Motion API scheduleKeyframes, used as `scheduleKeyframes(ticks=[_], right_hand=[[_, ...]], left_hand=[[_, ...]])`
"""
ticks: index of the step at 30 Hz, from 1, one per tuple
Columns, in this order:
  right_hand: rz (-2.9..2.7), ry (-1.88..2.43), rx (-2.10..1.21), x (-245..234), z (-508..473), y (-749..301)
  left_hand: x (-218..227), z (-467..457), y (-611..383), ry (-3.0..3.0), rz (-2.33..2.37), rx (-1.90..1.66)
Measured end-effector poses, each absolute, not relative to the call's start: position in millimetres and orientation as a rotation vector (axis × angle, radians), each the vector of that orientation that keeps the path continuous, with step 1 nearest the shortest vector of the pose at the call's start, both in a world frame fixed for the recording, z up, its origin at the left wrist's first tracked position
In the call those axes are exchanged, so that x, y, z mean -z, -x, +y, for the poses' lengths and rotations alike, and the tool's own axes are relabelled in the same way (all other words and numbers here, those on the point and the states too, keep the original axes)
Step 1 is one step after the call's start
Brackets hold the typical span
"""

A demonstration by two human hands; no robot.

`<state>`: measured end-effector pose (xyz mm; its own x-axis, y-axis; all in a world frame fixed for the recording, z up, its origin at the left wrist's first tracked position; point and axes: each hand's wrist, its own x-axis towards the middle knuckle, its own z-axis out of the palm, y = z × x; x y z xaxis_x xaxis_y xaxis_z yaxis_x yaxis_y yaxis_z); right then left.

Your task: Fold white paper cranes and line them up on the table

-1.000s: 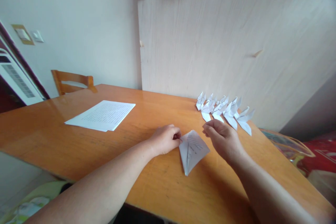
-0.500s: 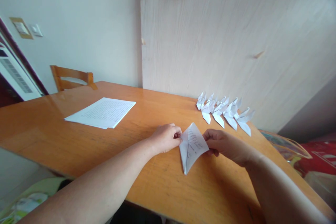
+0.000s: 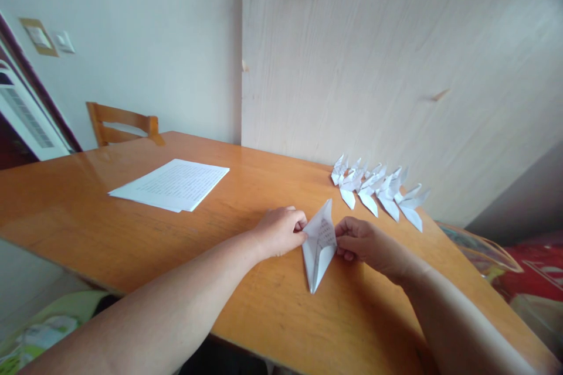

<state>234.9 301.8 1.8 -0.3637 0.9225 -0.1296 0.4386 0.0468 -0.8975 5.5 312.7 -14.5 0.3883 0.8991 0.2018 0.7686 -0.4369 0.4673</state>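
A folded sheet of white paper (image 3: pixel 320 246) with handwriting on it stands between my hands, narrow and pointed at top and bottom. My left hand (image 3: pixel 284 232) pinches its left edge, fingers curled. On the opposite side, my right hand (image 3: pixel 358 243) has thumb and fingers closed on the paper's right edge, which bends inward. Behind my right hand, several folded paper cranes (image 3: pixel 387 190) are lined up near the table's far right edge.
A stack of written sheets (image 3: pixel 173 184) lies on the left part of the wooden table (image 3: pixel 246 181). Beyond the table's far left corner is a wooden chair (image 3: pixel 125 123). A pale board (image 3: pixel 352 70) stands along the back edge.
My right hand has moved slightly left, drawing the paper's right side inward. The folded paper is now narrower, its top tip leaning right. My left hand keeps its hold.
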Motion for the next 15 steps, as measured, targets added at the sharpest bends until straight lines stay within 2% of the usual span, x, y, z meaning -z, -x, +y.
scheduleKeyframes(ticks=[9, 15], right_hand=[[-1.896, 1.456, -1.092, 4.9, 305.2, -234.3], [-1.787, 1.438, -1.044, -10.4, 300.1, -232.9]], left_hand=[[8.6, 306.8, -7.4, -2.359, 1.470, -0.661], [6.7, 304.5, -8.4, -2.489, 1.453, -0.635]])
